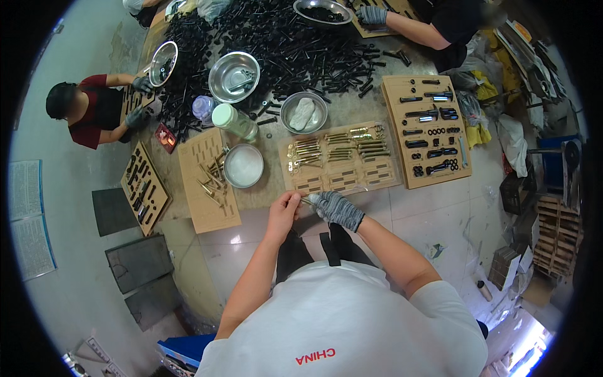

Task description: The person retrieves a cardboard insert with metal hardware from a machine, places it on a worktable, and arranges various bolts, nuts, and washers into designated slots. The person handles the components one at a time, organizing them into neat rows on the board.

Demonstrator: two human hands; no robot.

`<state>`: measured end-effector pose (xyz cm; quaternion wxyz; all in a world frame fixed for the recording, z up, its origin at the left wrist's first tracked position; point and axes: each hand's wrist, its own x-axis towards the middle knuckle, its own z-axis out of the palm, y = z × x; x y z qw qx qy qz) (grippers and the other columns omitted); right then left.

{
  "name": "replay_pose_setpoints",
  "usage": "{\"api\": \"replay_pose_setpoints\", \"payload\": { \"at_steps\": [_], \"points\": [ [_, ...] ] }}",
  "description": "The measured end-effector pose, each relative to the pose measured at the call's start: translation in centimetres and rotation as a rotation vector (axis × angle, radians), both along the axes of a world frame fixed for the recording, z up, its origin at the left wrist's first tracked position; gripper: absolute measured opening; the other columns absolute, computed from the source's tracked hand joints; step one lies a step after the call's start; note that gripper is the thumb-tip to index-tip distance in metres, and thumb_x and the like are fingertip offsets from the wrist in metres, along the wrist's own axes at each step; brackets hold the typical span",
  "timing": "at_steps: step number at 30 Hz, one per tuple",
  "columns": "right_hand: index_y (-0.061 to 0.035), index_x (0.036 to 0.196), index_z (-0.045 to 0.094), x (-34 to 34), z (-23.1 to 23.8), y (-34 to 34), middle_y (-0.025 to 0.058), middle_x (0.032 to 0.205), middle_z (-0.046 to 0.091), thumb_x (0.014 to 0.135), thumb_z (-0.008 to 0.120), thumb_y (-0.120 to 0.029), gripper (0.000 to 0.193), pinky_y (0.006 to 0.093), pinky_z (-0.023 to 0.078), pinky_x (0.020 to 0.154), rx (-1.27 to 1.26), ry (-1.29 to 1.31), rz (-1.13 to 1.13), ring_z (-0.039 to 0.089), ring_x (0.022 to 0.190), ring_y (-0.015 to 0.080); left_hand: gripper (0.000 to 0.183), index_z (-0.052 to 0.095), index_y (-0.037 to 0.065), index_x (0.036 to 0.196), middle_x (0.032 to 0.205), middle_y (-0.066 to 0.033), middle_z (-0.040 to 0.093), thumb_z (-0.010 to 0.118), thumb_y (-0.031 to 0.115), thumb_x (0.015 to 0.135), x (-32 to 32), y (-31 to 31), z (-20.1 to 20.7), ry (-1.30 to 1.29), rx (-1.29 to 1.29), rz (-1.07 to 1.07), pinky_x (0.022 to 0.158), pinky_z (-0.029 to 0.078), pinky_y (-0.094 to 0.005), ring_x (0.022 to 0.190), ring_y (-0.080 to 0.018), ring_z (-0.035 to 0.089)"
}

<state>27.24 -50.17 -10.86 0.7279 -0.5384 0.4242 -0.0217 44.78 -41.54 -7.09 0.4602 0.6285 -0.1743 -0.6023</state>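
Just off the near table edge, my bare left hand [284,213] and my gloved right hand [339,210] meet. A small yellowish bolt [306,201] shows between the fingertips, pinched by the left. The right hand's grey knit glove curls at its other end; what those fingers grip is partly hidden. Right beyond my hands lies a cardboard display board [342,164] under clear plastic, with rows of brass-coloured bolts and nuts, and empty slots along its near side. Left of it, loose brass-coloured bolts [213,182] lie on a plain cardboard board [204,217], next to a small metal bowl [244,166].
A large heap of black bolts [289,47] covers the far table. Metal bowls [233,76], a greenish-white jar [234,120] and a board of black hardware [427,132] stand around. Two co-workers, one left [94,113] and one far right [433,31], handle similar boards.
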Motion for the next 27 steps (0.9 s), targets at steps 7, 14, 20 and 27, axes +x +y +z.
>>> {"api": "replay_pose_setpoints", "payload": {
  "at_steps": [7, 14, 20, 27],
  "points": [
    [-0.0045, 0.105, 0.055, 0.0, -1.6, -0.8, 0.0101, 0.08, 0.061, 0.092, 0.074, -0.034, 0.037, 0.0344, 0.052, 0.071, 0.065, 0.009, 0.047, 0.061, 0.072, 0.0195, 0.026, 0.067, 0.003, 0.109, 0.079, 0.0033, 0.052, 0.056, 0.027, 0.106, -0.3, -0.5, 0.3, -0.045, 0.04, -0.041, 0.056, 0.038, -0.0211, 0.065, -0.005, 0.045],
    [-0.0077, 0.12, 0.056, -2.0, -0.9, -0.6, 0.0167, 0.099, 0.069, 0.093, 0.062, -0.025, 0.033, 0.0438, 0.054, 0.08, -0.909, 0.084, 0.176, 0.069, 0.089, 0.0363, 0.031, 0.065, 0.006, 0.098, 0.078, 0.0035, 0.052, 0.056, 0.035, 0.105, -0.8, -0.9, -0.5, -0.064, 0.205, 0.067, 0.054, 0.039, -0.0215, 0.064, -0.005, 0.046],
    [-0.0148, 0.124, 0.061, -9.8, -4.7, -10.3, 0.0177, 0.127, 0.063, 0.097, 0.052, -0.017, 0.029, 0.0458, 0.056, 0.085, -1.064, 0.82, 0.022, 0.067, 0.105, 0.0357, 0.022, 0.06, 0.004, 0.103, 0.085, -0.0017, 0.055, 0.053, 0.025, 0.104, -0.6, -0.1, -0.4, 0.169, 0.176, 0.144, 0.06, 0.044, -0.0256, 0.071, -0.0112, 0.051],
    [-0.0096, 0.118, 0.065, -12.3, -6.6, -11.7, 0.0194, 0.134, 0.06, 0.094, 0.06, -0.022, 0.028, 0.0465, 0.055, 0.086, -0.992, 0.814, 0.193, 0.067, 0.103, 0.0377, 0.025, 0.062, 0.001, 0.115, 0.092, -0.0022, 0.054, 0.054, 0.023, 0.105, -0.9, 0.4, -0.6, 0.25, 0.138, 0.08, 0.066, 0.045, -0.026, 0.078, -0.012, 0.051]
  ]
}}
